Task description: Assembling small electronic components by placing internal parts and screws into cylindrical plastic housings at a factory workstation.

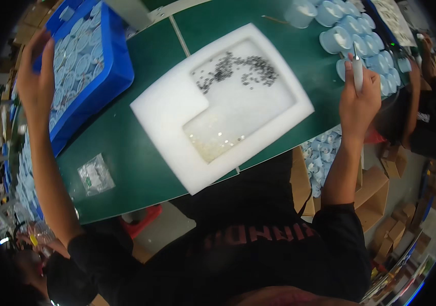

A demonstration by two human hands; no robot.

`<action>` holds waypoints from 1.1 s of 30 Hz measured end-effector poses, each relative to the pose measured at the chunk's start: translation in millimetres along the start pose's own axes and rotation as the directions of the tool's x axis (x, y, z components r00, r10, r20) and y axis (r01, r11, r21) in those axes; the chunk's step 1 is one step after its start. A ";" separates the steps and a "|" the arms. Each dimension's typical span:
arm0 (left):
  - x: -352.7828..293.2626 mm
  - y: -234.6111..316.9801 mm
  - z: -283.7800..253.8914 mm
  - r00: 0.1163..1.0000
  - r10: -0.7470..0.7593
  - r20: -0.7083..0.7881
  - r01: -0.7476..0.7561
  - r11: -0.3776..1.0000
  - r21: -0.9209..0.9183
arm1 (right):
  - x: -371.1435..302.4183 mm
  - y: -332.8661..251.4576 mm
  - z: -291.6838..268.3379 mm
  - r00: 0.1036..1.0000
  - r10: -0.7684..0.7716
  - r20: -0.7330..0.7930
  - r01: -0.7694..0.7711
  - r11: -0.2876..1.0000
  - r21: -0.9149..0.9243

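From where I stand, the right hand (pixel 359 104) pinches a slim white tool (pixel 358 76) between thumb and fingers; its thin, metallic-looking tip rises from the grip toward twelve o'clock. I'd judge it light and stiff, perhaps a bit slippery along the smooth handle and most delicate at that tip, so the handle is the place to hold. Pale blue cups (pixel 335 40) crowd from eleven round to two o'clock of that grip, while a white foam tray (pixel 164 115) lies toward nine. The left hand (pixel 35 84) has its fingers loosely spread, pinching nothing I can see, with a blue bin (pixel 118 66) of similar cups at its three o'clock; whether it touches the bin, I cannot tell. Those cups look light and thin-walled, best taken by the sides.
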State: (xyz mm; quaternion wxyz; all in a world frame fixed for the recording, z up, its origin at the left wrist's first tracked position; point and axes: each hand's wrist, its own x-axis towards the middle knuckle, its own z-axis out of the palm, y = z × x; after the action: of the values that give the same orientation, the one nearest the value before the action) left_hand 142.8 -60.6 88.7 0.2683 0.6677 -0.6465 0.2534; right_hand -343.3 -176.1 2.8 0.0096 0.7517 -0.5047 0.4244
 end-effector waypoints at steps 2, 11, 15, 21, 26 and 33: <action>-18.5 57.0 -11.8 0.998 0.066 0.010 -0.063 0.983 -0.170 | 5.6 28.3 -4.3 0.993 0.082 -0.089 -0.100 0.972 -0.213; -70.9 186.3 -13.7 0.954 0.244 0.177 -0.073 0.757 -0.649 | -1.3 26.9 -15.7 0.955 0.291 0.056 -0.293 0.893 0.341; -56.8 225.9 6.4 0.928 0.151 0.341 0.232 0.484 -0.844 | -6.8 -42.5 -36.3 0.797 0.276 0.537 -0.566 0.031 0.824; -53.6 222.8 27.1 0.847 0.058 0.529 0.532 -0.062 -0.845 | -13.3 -105.7 -10.9 0.746 -0.004 0.666 -0.663 0.091 0.743; -84.4 175.0 19.1 0.847 -0.355 0.396 0.479 0.186 -0.858 | -1.7 -66.8 -1.0 0.841 -0.025 0.540 -0.529 0.170 0.832; -100.6 171.0 33.9 0.861 -0.386 0.331 0.443 0.250 -0.861 | -10.8 -96.5 30.7 0.842 -0.087 0.532 -0.478 0.336 0.812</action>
State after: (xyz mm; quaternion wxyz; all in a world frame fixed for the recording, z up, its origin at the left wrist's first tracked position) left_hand -32.0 -14.1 0.3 0.6313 0.5553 -0.4827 -0.2451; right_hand -251.4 -134.3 16.1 -0.5953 0.6333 -0.2506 0.4264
